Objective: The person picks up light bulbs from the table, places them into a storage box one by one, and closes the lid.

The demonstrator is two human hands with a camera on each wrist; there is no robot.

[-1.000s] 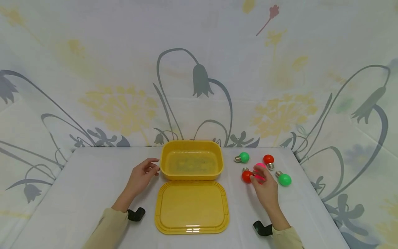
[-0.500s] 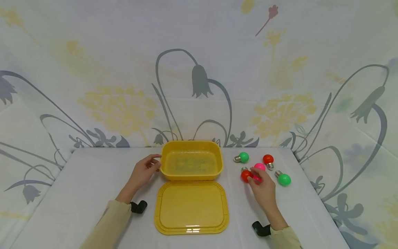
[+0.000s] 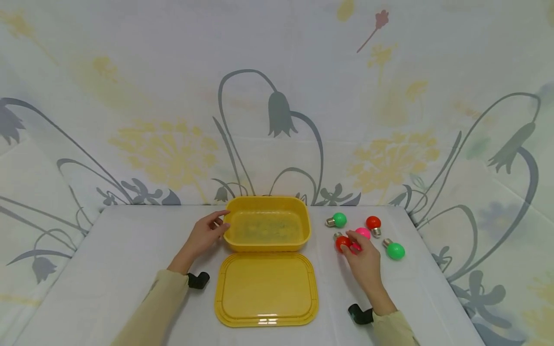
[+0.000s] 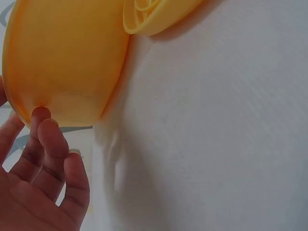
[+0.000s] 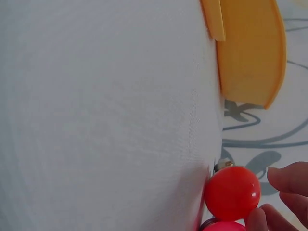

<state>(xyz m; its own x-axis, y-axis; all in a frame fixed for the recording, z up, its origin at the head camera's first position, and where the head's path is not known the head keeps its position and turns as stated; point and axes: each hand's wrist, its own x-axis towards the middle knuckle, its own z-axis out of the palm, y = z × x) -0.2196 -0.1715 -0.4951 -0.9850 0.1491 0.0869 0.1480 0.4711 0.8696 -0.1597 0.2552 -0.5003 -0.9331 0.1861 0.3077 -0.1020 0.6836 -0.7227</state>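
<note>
My left hand (image 3: pixel 203 238) is at the left end of the yellow plastic box (image 3: pixel 267 247), holding its rim. Fingertips touch the box's outer wall (image 4: pixel 72 72) in the left wrist view, and another digit is cut off at the frame edge. My right hand (image 3: pixel 365 262) reaches over a red light bulb (image 3: pixel 342 243). In the right wrist view, one fingertip meets the lower side of that red bulb (image 5: pixel 233 192), while a gap separates the upper fingertip from it. A pink bulb (image 3: pixel 362 233) lies beside the hand; another pink bulb (image 3: pixel 356 247) is partly hidden by the fingers.
A flat yellow lid (image 3: pixel 267 289) lies in front of the box. Around the right hand are a green bulb (image 3: pixel 340 219), a second red bulb (image 3: pixel 373 222) and another green bulb (image 3: pixel 396 251). White cloth (image 3: pixel 143 250) covers the table; a patterned curtain (image 3: pixel 303 158) hangs behind.
The left hand has moved right, from beside the box onto its rim. The right hand has shifted slightly left, its fingers coming around the near red bulb.
</note>
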